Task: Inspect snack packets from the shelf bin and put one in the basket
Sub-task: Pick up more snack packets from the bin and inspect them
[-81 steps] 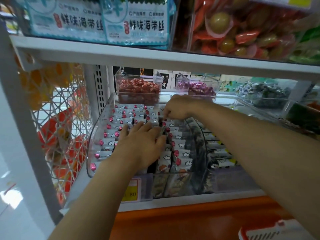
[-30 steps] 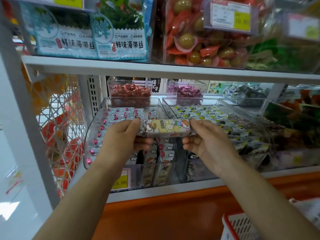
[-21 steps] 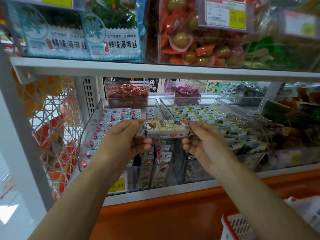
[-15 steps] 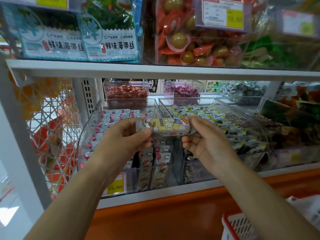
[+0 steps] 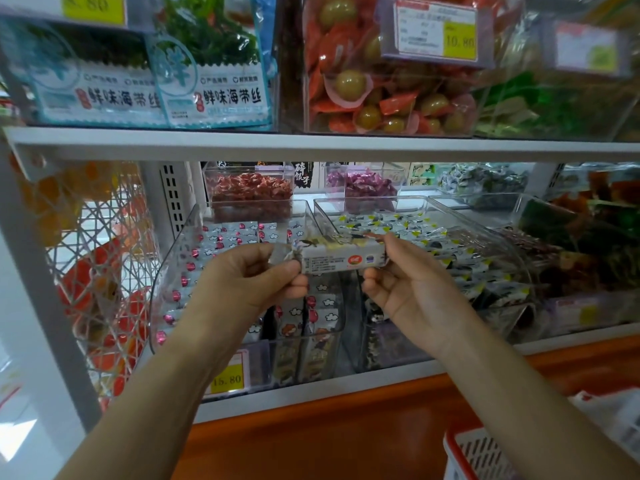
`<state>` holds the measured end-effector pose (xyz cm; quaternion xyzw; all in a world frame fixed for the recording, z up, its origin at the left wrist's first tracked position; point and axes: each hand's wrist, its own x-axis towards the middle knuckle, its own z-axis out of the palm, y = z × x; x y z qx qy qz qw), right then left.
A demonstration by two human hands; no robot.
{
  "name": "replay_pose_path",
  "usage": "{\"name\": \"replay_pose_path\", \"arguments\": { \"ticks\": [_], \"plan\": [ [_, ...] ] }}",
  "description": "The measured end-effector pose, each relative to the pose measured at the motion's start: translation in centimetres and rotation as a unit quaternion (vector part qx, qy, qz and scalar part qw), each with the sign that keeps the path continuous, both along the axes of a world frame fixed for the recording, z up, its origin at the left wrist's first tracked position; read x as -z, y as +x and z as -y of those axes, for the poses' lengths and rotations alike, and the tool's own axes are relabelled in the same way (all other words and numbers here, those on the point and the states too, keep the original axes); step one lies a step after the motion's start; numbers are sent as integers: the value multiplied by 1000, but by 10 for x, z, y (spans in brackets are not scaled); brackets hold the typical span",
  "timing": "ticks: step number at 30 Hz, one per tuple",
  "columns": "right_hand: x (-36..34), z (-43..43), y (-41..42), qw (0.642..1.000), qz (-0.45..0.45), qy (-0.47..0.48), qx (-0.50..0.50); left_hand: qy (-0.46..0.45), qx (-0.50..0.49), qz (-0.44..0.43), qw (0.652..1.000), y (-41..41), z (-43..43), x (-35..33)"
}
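A small oblong snack packet [image 5: 341, 259] is held level in front of the shelf, its pale printed back side turned toward me. My left hand [image 5: 249, 275] pinches its crinkled left end. My right hand [image 5: 408, 285] pinches its right end. Behind and below the packet stands the clear shelf bin [image 5: 180, 258], filled with rows of the same packets marked with pink dots. The basket [image 5: 474, 455], white mesh with a red rim, shows at the bottom right corner, partly hidden by my right forearm.
A second clear bin [image 5: 485, 244] with yellow-and-black packets sits to the right. A yellow price tag [image 5: 227, 379] hangs under the left bin. An upper shelf [image 5: 311, 147] carries seaweed bags and boxed sweets. A white wire rack [image 5: 100, 271] stands at left.
The packet was lifted out of the bin and held between both hands. Since half a second ago it has been rotated, so the printed back now faces me instead of the yellow cartoon front.
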<state>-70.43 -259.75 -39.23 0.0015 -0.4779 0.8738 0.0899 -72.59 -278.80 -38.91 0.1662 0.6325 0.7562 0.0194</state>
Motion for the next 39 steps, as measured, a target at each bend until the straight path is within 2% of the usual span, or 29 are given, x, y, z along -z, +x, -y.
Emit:
{"name": "replay_pose_path", "arguments": {
  "ticks": [5,10,14,17,23,27,30,36,39],
  "plan": [
    [0,1,0,1000,-21,22,4,34,29,22,999,1,1,-1],
    [3,-1,1,985,-82,146,37,69,53,83,993,3,2,-4],
    [4,2,2,972,-111,202,37,33,32,59,997,2,0,-3],
    [4,4,3,976,-105,188,25,21,25,52,998,2,0,-3],
    [7,4,-1,952,-92,282,81,-19,31,17,999,3,2,-3],
    [6,6,-1,949,-54,297,90,-121,18,-60,991,8,1,-4],
    [6,8,-2,942,-39,308,129,-165,10,-70,984,9,-4,-2],
    [9,12,-1,908,-97,379,147,-164,-88,-60,981,7,-14,4],
    [9,12,-1,930,-105,342,86,-118,-118,-34,985,2,-14,6]
  ]
}}
